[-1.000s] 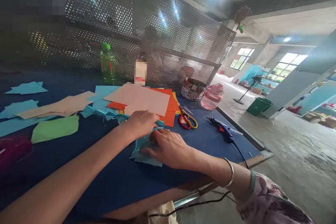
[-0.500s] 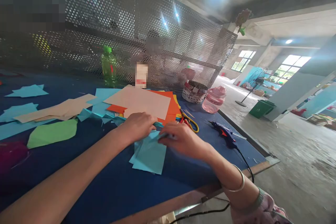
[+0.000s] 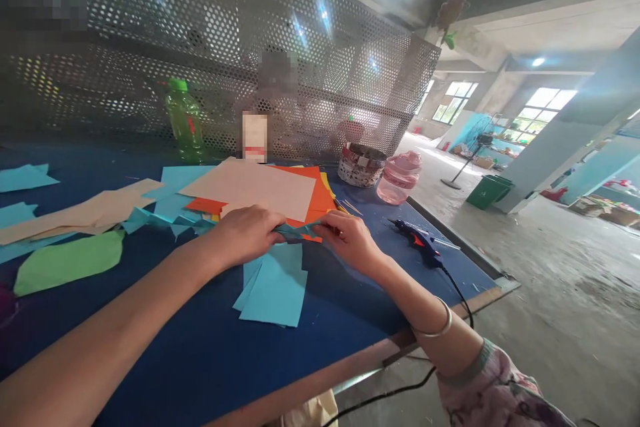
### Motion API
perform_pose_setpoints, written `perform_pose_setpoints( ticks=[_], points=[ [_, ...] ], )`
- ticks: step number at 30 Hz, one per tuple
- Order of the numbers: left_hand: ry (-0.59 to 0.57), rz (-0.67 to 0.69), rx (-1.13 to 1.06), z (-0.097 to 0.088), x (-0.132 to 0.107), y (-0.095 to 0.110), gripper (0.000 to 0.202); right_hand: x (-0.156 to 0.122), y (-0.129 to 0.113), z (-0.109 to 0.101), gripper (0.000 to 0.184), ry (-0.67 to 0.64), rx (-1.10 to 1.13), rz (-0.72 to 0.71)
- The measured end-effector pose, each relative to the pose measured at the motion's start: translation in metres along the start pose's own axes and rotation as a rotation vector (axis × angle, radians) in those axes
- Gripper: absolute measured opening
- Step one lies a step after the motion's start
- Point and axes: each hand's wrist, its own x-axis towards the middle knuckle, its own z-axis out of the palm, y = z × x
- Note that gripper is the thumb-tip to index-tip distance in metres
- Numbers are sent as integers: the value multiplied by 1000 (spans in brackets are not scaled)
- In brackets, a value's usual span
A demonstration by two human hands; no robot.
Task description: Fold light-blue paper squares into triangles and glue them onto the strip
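My left hand [image 3: 247,235] and my right hand [image 3: 349,239] each pinch one end of a folded light-blue paper strip [image 3: 299,230], held just above the blue table [image 3: 210,347]. Below it lie a few light-blue paper sheets [image 3: 275,287], flat on the table. A silver bangle sits on my right wrist. Behind my hands is a stack of tan and orange paper [image 3: 260,190]. Both hands are closed on the strip.
A blue glue gun [image 3: 417,243] with a black cord lies right of my hands. A woven basket [image 3: 361,165], a pink jar [image 3: 399,180] and a green bottle [image 3: 184,121] stand by the perforated metal screen. Green paper [image 3: 70,261] and blue offcuts lie at left.
My right hand has come off the flat blue sheets and moved up and right; it now grips the end of the folded strip. The sheets lie uncovered. The view shifted slightly.
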Motion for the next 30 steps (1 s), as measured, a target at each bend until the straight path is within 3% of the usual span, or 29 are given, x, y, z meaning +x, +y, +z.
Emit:
perform_pose_setpoints(
  ticks=[9,30],
  points=[
    [-23,32,28,-1,-1,5,20,-4,4,10,17,31,1,6],
    [-23,55,41,-4,-4,11,21,-8,7,16,8,63,-122,-162]
  ],
)
